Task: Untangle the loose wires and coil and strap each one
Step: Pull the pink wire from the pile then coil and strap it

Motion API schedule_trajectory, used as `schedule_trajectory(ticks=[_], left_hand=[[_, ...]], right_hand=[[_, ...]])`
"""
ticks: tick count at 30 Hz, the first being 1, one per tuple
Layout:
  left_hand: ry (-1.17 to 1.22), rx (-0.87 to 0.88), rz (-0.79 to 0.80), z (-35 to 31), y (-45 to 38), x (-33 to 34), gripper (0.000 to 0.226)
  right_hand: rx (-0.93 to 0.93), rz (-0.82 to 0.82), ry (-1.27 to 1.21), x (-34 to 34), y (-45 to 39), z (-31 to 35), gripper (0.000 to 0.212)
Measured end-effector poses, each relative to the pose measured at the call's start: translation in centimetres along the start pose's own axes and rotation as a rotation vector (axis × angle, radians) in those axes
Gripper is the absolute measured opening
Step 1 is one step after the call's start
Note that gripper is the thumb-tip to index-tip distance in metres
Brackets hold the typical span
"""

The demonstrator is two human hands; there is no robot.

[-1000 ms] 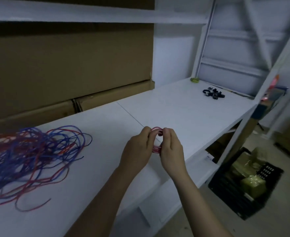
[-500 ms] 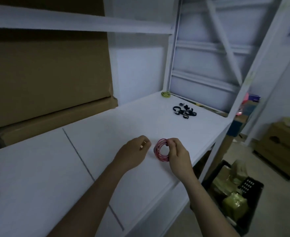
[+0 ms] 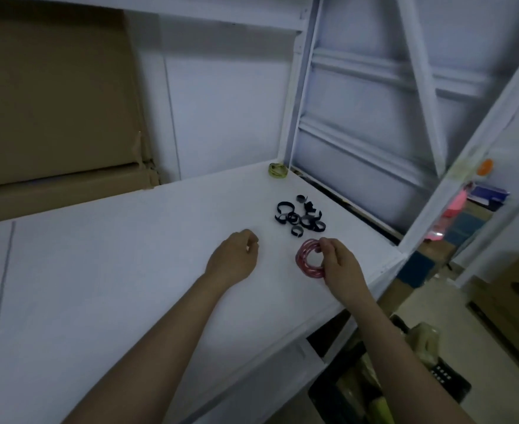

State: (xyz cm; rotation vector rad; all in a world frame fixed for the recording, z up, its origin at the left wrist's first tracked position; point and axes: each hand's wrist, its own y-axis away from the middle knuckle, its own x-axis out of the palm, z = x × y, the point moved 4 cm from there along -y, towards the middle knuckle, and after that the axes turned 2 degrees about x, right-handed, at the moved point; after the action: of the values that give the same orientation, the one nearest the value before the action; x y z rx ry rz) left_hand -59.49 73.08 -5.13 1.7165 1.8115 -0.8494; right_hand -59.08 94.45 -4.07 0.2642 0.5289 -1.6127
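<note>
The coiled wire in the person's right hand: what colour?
Pink-red coiled wire, head view.

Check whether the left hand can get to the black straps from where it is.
Probably yes: the left hand holds nothing, and only bare white table lies between it and the black straps.

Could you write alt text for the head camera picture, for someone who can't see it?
A person's right hand holds a small coiled red wire over a white table, the left hand empty beside it. Black straps lie just beyond.
</note>
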Motion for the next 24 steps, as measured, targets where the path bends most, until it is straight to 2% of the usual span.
schedule_trajectory(ticks=[9,13,18,24], left_hand=[[0.057,-0.025,-0.064,-2.4,-11.5,4.3,0.024],[0.076,-0.037,-0.072,-3.0,-16.4,4.8,0.024],[0.134,-0.09,0.009,-2.1,-19.2,4.7,0.013],[0.092,-0.114,0.113,-1.8,-19.7,5.2,0.012]], right_hand=[[0.016,0.062,-0.032,-2.4,-9.8,-3.0,0.029],[0.016,0.034,-0.08,-3.4,-14.3,-3.6,0.032],[-0.01,0.081,-0.077,-3.3,-17.9,-4.7,0.03],[-0.089,0.232,-0.078,0.4,-21.9,-3.1,0.028]])
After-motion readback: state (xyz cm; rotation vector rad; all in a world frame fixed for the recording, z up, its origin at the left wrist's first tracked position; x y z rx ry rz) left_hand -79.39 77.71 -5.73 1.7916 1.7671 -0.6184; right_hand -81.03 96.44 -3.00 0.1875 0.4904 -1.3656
